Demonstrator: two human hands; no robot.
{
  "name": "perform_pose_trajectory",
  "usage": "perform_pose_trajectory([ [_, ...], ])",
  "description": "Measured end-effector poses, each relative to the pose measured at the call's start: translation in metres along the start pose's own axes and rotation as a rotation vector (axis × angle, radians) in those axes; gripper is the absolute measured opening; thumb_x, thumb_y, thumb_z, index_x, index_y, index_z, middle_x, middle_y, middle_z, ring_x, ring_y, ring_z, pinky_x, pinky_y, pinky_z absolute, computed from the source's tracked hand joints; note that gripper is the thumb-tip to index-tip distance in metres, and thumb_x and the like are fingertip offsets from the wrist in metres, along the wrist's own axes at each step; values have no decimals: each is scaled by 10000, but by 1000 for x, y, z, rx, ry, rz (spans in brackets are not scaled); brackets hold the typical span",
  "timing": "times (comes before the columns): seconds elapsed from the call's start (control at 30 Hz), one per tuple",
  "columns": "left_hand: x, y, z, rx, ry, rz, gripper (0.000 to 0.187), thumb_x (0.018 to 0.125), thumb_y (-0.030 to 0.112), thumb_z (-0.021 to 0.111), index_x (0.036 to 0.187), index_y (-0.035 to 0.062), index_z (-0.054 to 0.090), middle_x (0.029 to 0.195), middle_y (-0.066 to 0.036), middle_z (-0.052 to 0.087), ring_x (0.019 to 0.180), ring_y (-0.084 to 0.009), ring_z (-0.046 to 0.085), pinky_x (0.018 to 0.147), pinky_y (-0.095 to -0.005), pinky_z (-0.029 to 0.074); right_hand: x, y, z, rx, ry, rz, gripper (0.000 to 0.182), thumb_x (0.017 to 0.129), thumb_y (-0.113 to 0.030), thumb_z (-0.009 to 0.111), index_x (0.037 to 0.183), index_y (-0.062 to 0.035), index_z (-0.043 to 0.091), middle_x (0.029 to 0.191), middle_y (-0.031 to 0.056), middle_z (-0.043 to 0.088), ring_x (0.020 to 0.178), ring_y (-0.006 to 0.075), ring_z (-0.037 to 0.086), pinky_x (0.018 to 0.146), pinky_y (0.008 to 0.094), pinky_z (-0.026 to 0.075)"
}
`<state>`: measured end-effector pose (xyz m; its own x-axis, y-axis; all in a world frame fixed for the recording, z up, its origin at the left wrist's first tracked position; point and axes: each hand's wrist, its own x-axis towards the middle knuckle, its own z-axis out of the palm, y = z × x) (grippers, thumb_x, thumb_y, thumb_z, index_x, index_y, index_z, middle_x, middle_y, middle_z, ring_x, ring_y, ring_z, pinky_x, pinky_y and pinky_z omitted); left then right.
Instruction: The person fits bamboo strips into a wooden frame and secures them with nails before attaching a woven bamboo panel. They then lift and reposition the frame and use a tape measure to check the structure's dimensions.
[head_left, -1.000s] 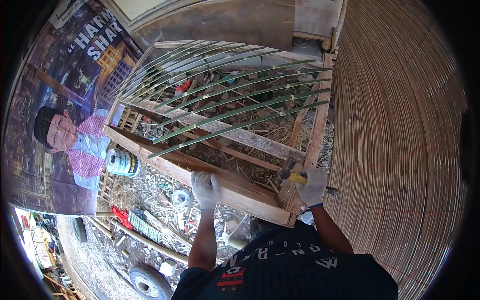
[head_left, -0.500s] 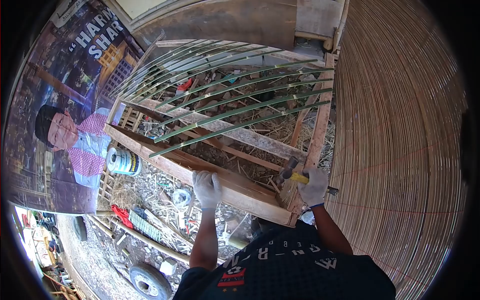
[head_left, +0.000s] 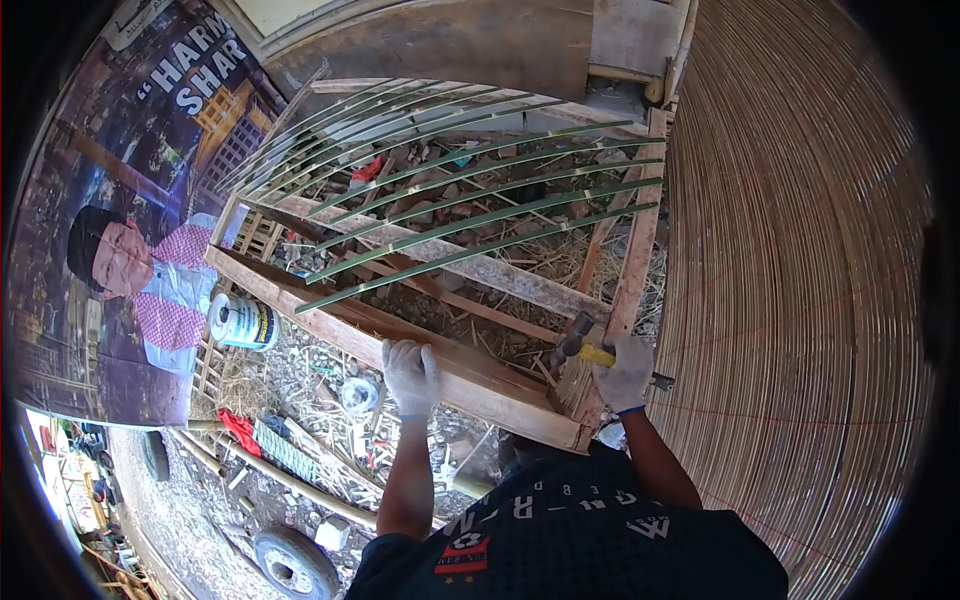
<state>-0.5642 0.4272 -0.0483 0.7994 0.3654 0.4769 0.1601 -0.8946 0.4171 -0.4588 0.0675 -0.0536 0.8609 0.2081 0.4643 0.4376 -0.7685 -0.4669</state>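
One tub [head_left: 243, 323]: near frame [head_left: 490, 398], contents unclear.
Right hand [head_left: 624, 373]: we grip the hammer [head_left: 596, 355].
Left hand [head_left: 411, 379]: on frame, finger grasp unclear.

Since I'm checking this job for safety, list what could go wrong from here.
The left hand rests at the edge of the near board; a stray swing of the hammer in the right hand might hit its fingers.
The green strips span open gaps in the frame; a knock could shift or crack one.
Sticks and debris litter the ground beside the frame, so a step there might slip or trip.
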Motion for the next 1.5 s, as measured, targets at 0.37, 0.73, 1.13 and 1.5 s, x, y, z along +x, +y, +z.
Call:
perform_pose_trajectory([
  [0.37, 0, -1, 0, -2, 0, 11, 267, 964, 185, 588, 764, 24, 662, 884, -166, 680, 962, -388, 634, 1146, -576, 379, -2, 4, 3, -9, -10, -1, 367, 635, -158, 855, 921, -128, 627, 846, 84, 654, 854, 339, 620, 813, 473, 462],
  [0.73, 0, -2, 2, 2, 7, 5, 284, 971, 187, 579, 750, 26, 656, 873, -162, 673, 960, -388, 634, 1149, -579, 377, -1, 4, 3, -10, -29, 4, 379, 632, -163, 853, 941, -132, 636, 859, 80, 662, 858, 336, 625, 806, 477, 467],
  [1.13, 0, -2, 1, 0, 1, 4, 288, 972, 191, 580, 745, 31, 657, 862, -160, 672, 950, -387, 635, 1134, -585, 383, -2, 3, 0, -25, -49, -3, 400, 627, -163, 861, 956, -133, 636, 891, 78, 670, 890, 333, 627, 829, 466, 474],
  [1.5, 1, 1, -1, 30, 1, 7, 263, 962, 178, 593, 746, 53, 676, 855, -121, 694, 966, -338, 659, 1142, -540, 390, -3, 5, 2, -21, -49, -13, 399, 623, -166, 860, 949, -132, 632, 896, 77, 668, 900, 324, 626, 828, 467, 469],
])
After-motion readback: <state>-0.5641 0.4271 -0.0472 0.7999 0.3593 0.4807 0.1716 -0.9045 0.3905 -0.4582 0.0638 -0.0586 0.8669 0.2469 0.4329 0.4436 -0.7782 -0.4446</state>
